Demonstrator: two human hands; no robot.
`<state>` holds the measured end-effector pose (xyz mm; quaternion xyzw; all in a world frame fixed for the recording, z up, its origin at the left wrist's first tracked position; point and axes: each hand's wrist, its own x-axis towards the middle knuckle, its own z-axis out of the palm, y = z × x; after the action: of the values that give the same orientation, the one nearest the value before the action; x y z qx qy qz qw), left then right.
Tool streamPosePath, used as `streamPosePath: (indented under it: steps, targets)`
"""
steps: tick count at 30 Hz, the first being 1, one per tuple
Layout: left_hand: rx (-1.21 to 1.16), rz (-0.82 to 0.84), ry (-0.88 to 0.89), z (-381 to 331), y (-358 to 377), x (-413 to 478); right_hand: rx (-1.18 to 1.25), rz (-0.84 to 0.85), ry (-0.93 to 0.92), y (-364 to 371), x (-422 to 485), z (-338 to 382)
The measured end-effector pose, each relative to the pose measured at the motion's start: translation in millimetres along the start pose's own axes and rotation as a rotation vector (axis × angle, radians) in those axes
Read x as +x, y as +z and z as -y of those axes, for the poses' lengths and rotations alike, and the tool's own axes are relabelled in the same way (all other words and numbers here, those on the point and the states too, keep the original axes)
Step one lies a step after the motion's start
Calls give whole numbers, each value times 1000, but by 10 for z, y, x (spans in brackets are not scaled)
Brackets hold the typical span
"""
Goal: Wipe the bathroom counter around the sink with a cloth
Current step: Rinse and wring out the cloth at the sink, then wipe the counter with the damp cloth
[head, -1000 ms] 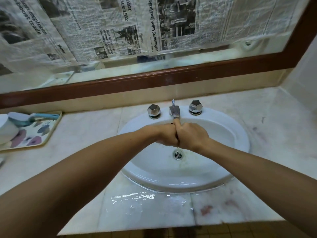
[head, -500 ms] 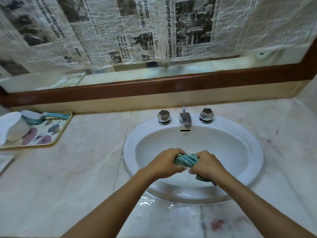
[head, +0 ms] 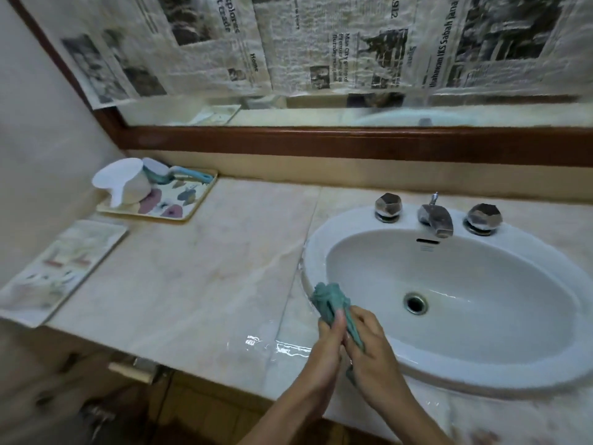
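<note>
Your left hand and right hand are pressed together, both clamped on the twisted green cloth. The cloth sticks up out of your grip, above the front left rim of the sink. Water lies on the table just left of your hands.

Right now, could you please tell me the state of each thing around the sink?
left hand, grips the cloth.
right hand, grips the cloth.
cloth, twisted into a rope, over the front-left rim of the sink.
faucet, no water running.
sink, basin unfilled, drain unplugged.
counter, wet puddle at its front edge.
mirror, mostly covered with newspaper.
</note>
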<state>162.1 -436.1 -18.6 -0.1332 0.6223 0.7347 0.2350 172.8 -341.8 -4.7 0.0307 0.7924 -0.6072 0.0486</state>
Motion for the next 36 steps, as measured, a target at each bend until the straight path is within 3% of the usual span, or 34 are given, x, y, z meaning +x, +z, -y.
streamPosePath:
  steps: [6, 8, 14, 19, 23, 27, 31, 36]
  targets:
    - [-155, -161, 62, 45, -786, -30, 560, 113, 270, 402, 94, 165]
    - [-40, -195, 106, 81, -1139, -59, 404, 73, 211, 559, 201, 190]
    - [5, -461, 187, 209, -2221, -321, -428, -125, -153, 1180, 855, 30]
    - [147, -727, 263, 139, -3011, -445, -883, 322, -194, 1803, 1045, -389]
    - [577, -989, 353, 87, -3707, -299, -967, 201, -203, 1778, 1149, -341]
    - [1047, -942, 178, -58, -4310, 228, -1156, 216, -140, 1845, 1210, -379]
    - [1216, -980, 121, -88, -4431, 485, -1255, 213, -143, 1845, 1398, -355]
    - [1139, -1028, 146, -26, -4465, 514, -1291, 130, -47, 1827, 2031, -317]
